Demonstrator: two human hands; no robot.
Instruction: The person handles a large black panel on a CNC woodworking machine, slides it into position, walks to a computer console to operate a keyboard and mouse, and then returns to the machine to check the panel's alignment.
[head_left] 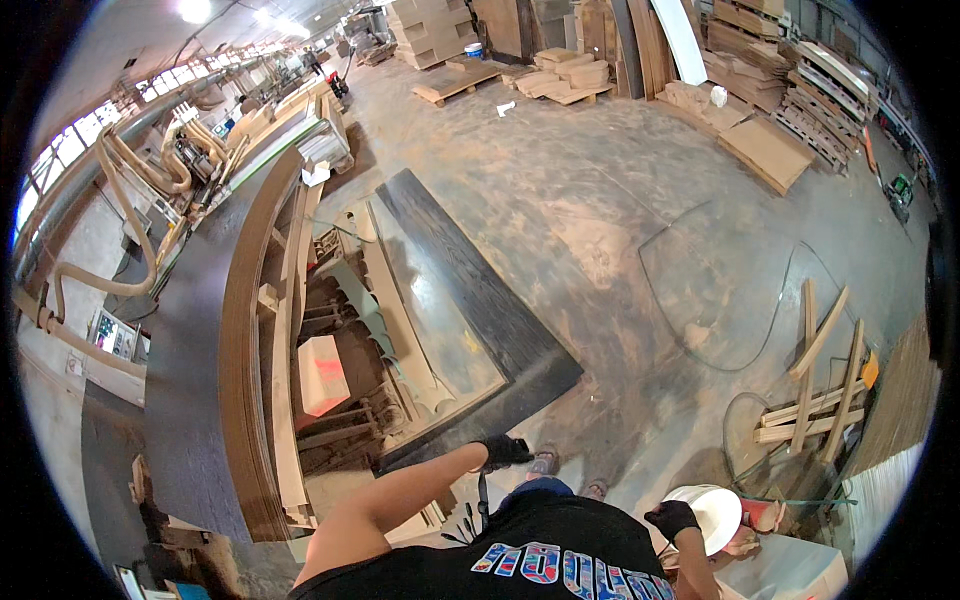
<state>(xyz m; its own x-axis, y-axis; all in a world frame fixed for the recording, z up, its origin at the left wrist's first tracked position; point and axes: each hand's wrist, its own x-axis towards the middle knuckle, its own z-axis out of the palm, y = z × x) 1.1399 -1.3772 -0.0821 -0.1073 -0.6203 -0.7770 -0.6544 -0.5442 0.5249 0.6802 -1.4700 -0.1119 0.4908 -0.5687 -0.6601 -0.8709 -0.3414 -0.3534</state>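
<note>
My left hand (505, 453), in a black glove, is held out in front of my body near the close corner of a dark wood-grain panel (462, 262). Its fingers look curled, and I cannot make out anything in them. A narrow dark strap-like piece (483, 500) shows just below that wrist. On the other side, my right hand (672, 518), also black-gloved, is closed beside the left edge of a round white bucket or lid (716, 518). Whether it grips that edge is hidden.
A tall stack of dark-faced boards (205, 350) stands left, beside a frame holding an orange-marked block (322, 376). Loose wooden battens (815, 390) and a looping cable (690, 352) lie to the right. Pallets of boards (768, 150) stand at the back.
</note>
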